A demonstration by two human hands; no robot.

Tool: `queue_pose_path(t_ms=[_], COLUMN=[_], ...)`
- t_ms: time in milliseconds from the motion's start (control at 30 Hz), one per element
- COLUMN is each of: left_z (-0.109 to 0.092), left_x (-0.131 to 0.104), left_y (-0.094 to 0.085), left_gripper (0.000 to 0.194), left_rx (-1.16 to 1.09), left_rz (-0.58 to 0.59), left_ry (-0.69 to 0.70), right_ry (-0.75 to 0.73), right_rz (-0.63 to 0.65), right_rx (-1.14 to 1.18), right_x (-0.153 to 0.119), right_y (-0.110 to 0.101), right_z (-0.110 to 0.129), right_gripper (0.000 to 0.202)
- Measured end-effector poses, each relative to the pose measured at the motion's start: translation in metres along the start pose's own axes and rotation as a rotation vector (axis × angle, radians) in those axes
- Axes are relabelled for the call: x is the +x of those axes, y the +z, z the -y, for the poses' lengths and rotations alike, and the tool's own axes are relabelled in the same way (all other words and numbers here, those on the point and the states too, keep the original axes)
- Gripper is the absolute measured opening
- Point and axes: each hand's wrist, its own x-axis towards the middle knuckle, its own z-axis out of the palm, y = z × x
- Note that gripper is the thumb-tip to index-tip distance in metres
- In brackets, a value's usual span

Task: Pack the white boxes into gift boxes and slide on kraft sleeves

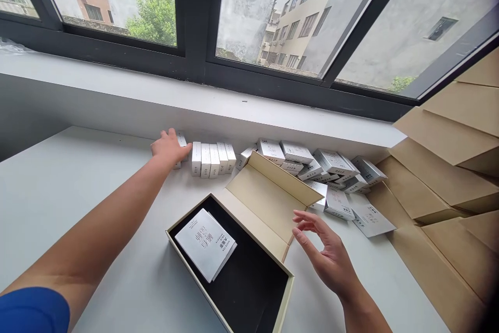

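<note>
My left hand reaches to the back of the table. Its thumb and fingers are around a small white carton at the left end of a row of similar cartons. My right hand is empty, fingers curved and apart, beside the raised lid of a gift box. This cream-coloured gift box stands open in front of me with a black inside. In its far left part lie flat white cartons with printed characters, one showing beneath the other.
More white cartons are heaped behind and right of the lid, against the wall below the windowsill. Stacked brown cardboard boxes fill the right side. The white table extends left. Dark-framed windows rise behind.
</note>
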Motion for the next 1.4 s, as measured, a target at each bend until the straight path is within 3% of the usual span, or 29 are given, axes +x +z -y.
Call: queue_pose_path(t_ms=[100,200,300,367,433,533,667,733,800,900,1000,1100,1200,1267,1400], left_z=[-0.010,0.001,0.023,0.032,0.030,0.006,-0.028,-0.036,-0.039,-0.037,-0.032,-0.026,-0.022,-0.021,-0.020], left_x=[0.019,0.024,0.017,0.007,-0.008,-0.048,-0.127,-0.168,-0.203,-0.240,-0.257,-0.258,-0.252,-0.250,-0.254], left_y=[-0.007,-0.014,-0.024,-0.035,-0.048,-0.065,-0.066,-0.055,-0.040,-0.021,-0.016,-0.028,-0.044,-0.049,-0.044], left_gripper=[0.082,0.081,0.091,0.099,0.101,0.093,0.081,0.078,0.076,0.078,0.086,0.106,0.114,0.107,0.102], left_rx=[-0.047,-0.122,-0.295,-0.557,-0.920,-1.389,-1.642,-1.662,-1.626,-1.508,-1.414,-1.358,-1.330,-1.323,-1.232], left_rz=[0.102,0.117,0.024,-0.087,-0.118,0.006,0.245,0.339,0.359,0.201,0.114,0.280,0.490,0.591,0.615], left_ry=[-0.095,-0.075,0.045,0.140,0.242,0.444,0.608,0.641,0.694,0.882,1.060,1.153,1.226,1.167,0.807], right_ry=[0.006,0.008,-0.002,-0.014,-0.026,-0.042,-0.081,-0.121,-0.160,-0.149,-0.050,0.017,0.062,0.078,0.057], right_rz=[0.023,0.008,-0.024,-0.037,-0.054,-0.118,-0.308,-0.346,-0.278,-0.069,0.114,0.191,0.139,0.117,0.218], right_rx=[0.004,0.012,0.026,0.041,0.058,0.137,0.434,0.535,0.601,0.735,0.834,0.824,0.785,0.801,0.900], right_x=[-0.001,-0.001,0.000,0.000,0.000,0.002,0.006,0.007,0.007,0.006,0.003,-0.004,-0.007,-0.006,0.000], right_y=[0.000,-0.001,-0.003,-0.004,-0.004,-0.001,0.005,0.007,0.009,0.016,0.022,0.025,0.026,0.028,0.033], right_z=[-0.002,-0.004,-0.005,-0.005,-0.006,-0.008,0.005,0.025,0.053,0.097,0.127,0.138,0.139,0.138,0.136], right_gripper=[0.035,0.035,0.035,0.034,0.033,0.030,0.024,0.026,0.038,0.066,0.090,0.106,0.118,0.123,0.124])
